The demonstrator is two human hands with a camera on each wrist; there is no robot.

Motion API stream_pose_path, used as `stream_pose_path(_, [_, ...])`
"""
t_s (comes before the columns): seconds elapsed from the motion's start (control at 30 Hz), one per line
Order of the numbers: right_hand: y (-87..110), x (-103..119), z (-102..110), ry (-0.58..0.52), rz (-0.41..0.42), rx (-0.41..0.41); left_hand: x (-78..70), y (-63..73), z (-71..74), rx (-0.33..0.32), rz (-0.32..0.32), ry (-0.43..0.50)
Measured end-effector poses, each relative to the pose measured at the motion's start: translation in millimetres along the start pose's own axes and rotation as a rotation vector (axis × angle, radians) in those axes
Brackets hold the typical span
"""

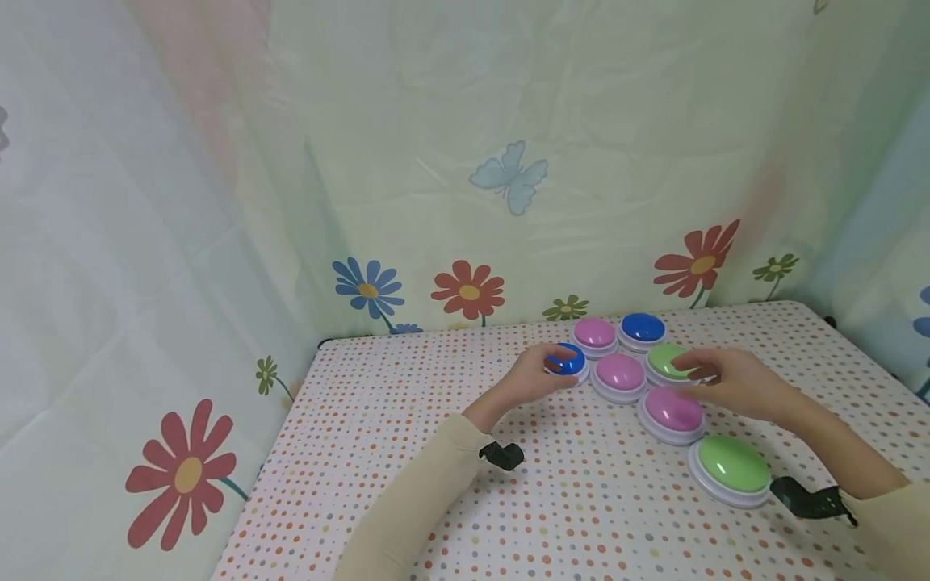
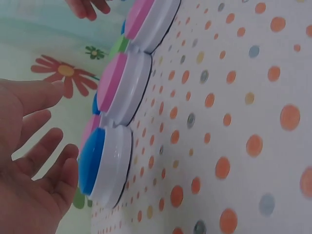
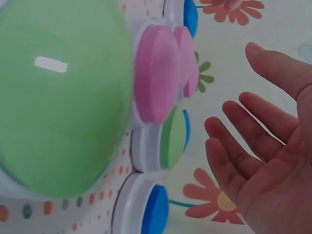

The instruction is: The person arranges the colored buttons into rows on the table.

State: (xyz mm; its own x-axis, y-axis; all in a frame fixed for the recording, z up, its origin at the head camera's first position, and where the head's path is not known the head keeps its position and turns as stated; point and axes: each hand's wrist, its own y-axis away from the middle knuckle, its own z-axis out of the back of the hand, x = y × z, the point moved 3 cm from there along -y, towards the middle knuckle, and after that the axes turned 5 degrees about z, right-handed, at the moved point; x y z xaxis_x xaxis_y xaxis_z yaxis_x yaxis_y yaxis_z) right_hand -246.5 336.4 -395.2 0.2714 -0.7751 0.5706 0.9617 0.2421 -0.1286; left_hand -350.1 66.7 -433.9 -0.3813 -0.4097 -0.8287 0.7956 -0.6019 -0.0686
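Domed push buttons with white bases stand in a touching cluster. My left hand [image 1: 536, 374] hovers over the blue button [image 1: 570, 360] at the cluster's left end, its fingers loosely bent and apart from the dome in the left wrist view. My right hand [image 1: 744, 386] hangs above the right side, overlapping the green button [image 1: 667, 361] in the head view; its fingers are spread and hold nothing. Below it lie a pink button [image 1: 674, 409] and a nearer green button [image 1: 734, 464]. Another blue button [image 3: 155, 209], seen in the right wrist view, is hidden behind that hand in the head view.
A middle pink button [image 1: 620, 372], a back pink button [image 1: 594, 332] and a back blue button [image 1: 643, 327] complete the cluster. They stand on a table [image 1: 407, 403] with a dotted cover. A flowered curtain [image 1: 407, 202] hangs behind and at both sides.
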Motion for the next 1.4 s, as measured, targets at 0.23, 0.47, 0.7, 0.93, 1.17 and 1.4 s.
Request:
stream_pose_path(0.23, [6.4, -13.6, -8.8, -0.021, -0.01, 0.031, -3.7, -3.4, -18.1, 0.055, -0.04, -0.001])
stream_pose_path(0.47, [9.7, -22.5, -12.9, -0.048, -0.033, 0.077, -15.1, -4.7, -38.1, 0.121, -0.051, 0.002])
stream_pose_path(0.7, [9.8, -34.7, -18.1, -0.082, -0.086, 0.122, -19.9, -10.1, -59.8, 0.128, -0.024, -0.04])
stream_pose_path(0.93, [8.5, -45.4, -22.8, -0.093, -0.09, 0.165, -21.9, -11.7, -75.9, 0.141, -0.035, -0.083])
stream_pose_path(1.17, [11.1, -49.5, -24.3, -0.098, -0.101, 0.166, -23.6, -11.3, -88.4, 0.164, -0.018, -0.109])
stream_pose_path(1.4, [11.3, -47.7, -27.0, -0.124, -0.086, 0.162, -25.6, -9.4, -100.0, 0.134, -0.054, -0.127])
